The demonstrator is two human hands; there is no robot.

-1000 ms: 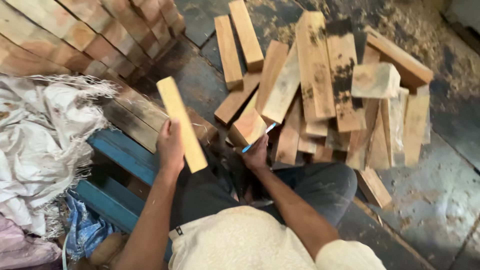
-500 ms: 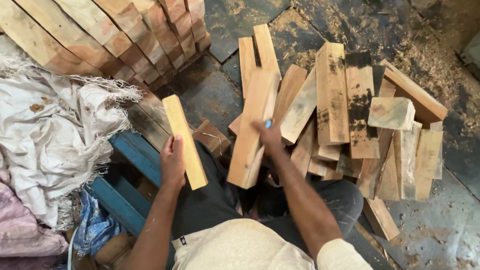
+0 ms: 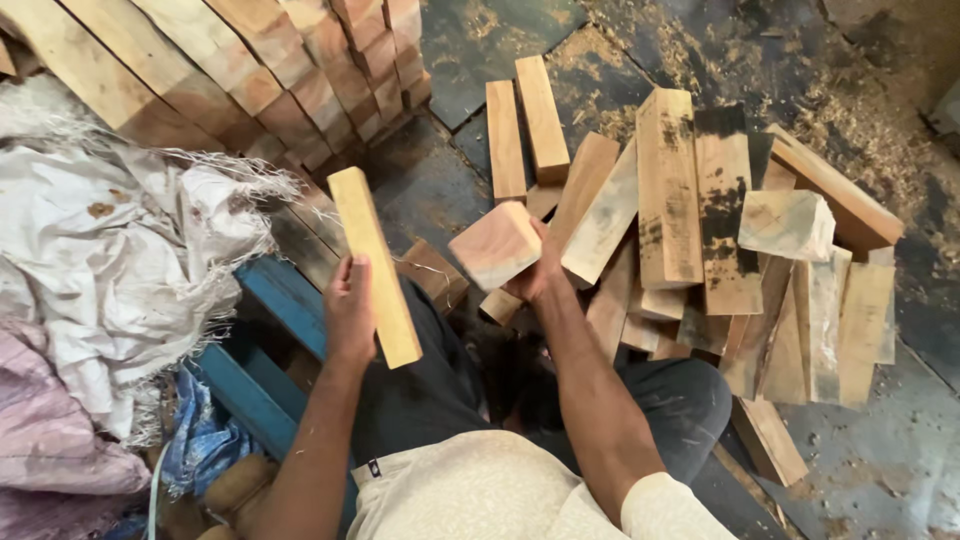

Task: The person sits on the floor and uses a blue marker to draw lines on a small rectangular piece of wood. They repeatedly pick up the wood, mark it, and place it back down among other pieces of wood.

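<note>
Your left hand (image 3: 349, 310) is clenched around the lower half of a pale wood strip (image 3: 373, 263), held upright over your lap beside the blue bench (image 3: 283, 303). Your right hand (image 3: 537, 272) grips a short chunky block (image 3: 494, 245) from its far side, end grain tilted toward you, lifted just above the near edge of the loose pile of offcuts (image 3: 690, 230).

Both pieces look rigid, sawn and dry: no flex, rough faces, so slip risk looks low. The strip looks light; a mid-to-lower grip keeps it balanced. The block looks denser for its size, so wrap the fingers across opposite flat faces, not the corners. Watch for splinters on the sawn edges. The pile looks unstable, with pieces leaning on each other. The neat stack (image 3: 250, 70) sits well apart, top left. Sawdust covers the floor (image 3: 850, 80).
</note>
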